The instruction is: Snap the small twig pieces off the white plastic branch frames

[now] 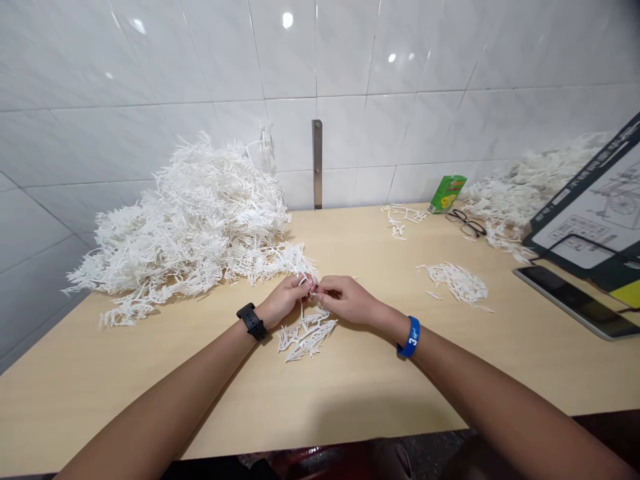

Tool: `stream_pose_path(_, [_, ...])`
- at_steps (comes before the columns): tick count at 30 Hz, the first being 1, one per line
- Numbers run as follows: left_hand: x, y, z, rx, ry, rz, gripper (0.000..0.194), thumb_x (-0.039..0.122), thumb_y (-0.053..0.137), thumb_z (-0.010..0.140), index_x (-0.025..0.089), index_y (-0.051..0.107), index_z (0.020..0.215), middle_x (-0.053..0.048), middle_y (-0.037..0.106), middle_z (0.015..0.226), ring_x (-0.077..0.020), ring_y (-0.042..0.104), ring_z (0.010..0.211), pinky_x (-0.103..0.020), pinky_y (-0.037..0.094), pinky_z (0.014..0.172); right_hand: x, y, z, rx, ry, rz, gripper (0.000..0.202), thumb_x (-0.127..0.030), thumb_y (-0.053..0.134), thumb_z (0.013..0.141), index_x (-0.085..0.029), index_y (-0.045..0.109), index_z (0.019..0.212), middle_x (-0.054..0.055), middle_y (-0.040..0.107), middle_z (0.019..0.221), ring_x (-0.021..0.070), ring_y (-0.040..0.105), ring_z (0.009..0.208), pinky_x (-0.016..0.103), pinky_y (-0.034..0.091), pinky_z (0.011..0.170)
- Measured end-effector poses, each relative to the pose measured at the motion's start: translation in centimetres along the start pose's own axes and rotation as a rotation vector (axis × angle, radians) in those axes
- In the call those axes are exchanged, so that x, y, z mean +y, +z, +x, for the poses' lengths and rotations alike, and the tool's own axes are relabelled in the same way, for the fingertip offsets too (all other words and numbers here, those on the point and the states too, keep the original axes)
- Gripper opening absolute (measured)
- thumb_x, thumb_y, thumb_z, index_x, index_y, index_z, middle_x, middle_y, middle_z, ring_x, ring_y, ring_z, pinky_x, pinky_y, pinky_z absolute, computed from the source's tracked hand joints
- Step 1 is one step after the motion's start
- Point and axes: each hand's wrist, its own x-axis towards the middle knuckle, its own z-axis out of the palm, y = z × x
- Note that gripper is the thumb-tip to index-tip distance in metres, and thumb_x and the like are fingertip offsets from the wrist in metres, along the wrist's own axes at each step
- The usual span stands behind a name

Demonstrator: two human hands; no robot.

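Large heap: the pale mass of white strands [200, 220] on the table [390, 387], its right fringe spilling to just behind your left fingertips and crowding that side
Metal strip: upright on the wall [345, 133], right of the heap [318, 163]
Green box: well right of the heap, with the glasses [467, 224] just beside it
Second heap: far right of the large one, more white strands [530, 183], partly hidden by the printed panel [590, 213]
Dark-screened device: far right of the heap, in front of the panel [575, 300]
Loose pile: right of the heap, small white bits [457, 283], clear of your right hand [347, 300]
White strand: at your fingertips, off the heap's right front edge [302, 283]; its long axis is too hidden to tell
Cluster: nearer you than the heap's right end, strands [307, 337] slanting from near left to far right
Fingers: your left hand [290, 297] pinches the white strand; your right thumb and forefinger are pinched together on it
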Motion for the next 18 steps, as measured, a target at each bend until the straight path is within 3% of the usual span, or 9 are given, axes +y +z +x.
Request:
stream_pose_path(4, [0.3,0.3,-0.1,-0.058,-0.074,-0.193,0.034,0.039,0.073,0.071,0.015,0.048,0.064,0.002,0.041,0.063,-0.0096,0.039,0.059,-0.024,0.034,0.057,0.0,-0.4,-0.2,-0.088,-0.021,0.131,0.020,-0.019,0.041,0.080,-0.019,0.042,0.060,-0.002,0.045,0.063,0.0115,0.039,0.061,0.026,0.031,0.059])
stream_pose_path(7, [0.8,0.2,-0.1,-0.016,-0.061,-0.237,0.033,0.036,0.072,0.070,0.016,0.047,0.064,0.002,0.039,0.062,-0.0096,0.037,0.058,-0.024,0.033,0.055,0.4,-0.8,-0.4,-0.043,0.020,0.093,0.024,-0.019,0.040,0.080,-0.020,0.034,0.057,-0.003,0.036,0.057,0.0110,0.034,0.055,0.026,0.028,0.055])
stream_pose_path(10, [1.1,0.0,-0.1,0.022,-0.038,-0.102,0.031,0.040,0.066,0.076,0.015,0.050,0.065,0.000,0.046,0.066,-0.0103,0.040,0.058,-0.024,0.032,0.053,1.0,-1.4,-0.3,0.061,0.026,-0.174,0.024,-0.019,0.043,0.082,-0.020,0.037,0.058,-0.002,0.041,0.058,0.0127,0.038,0.057,0.027,0.030,0.057])
stream_pose_path(14, [1.0,0.0,-0.1,0.006,-0.035,0.109,0.034,0.045,0.057,0.084,0.014,0.056,0.069,-0.001,0.049,0.064,-0.0112,0.044,0.058,-0.024,0.035,0.057,1.7,-1.9,-0.1,0.174,0.015,-0.509,0.013,-0.011,0.047,0.077,-0.018,0.054,0.070,0.006,0.057,0.076,0.0187,0.049,0.075,0.030,0.034,0.070])
stream_pose_path(18, [1.1,0.4,-0.2,-0.046,-0.028,0.303,0.040,0.049,0.051,0.086,0.014,0.056,0.067,0.000,0.049,0.060,-0.0114,0.043,0.057,-0.025,0.036,0.058,1.4,-1.9,-0.2,0.324,0.097,-0.294,0.015,-0.014,0.042,0.083,-0.019,0.056,0.080,0.003,0.058,0.077,0.0165,0.050,0.071,0.029,0.036,0.066])
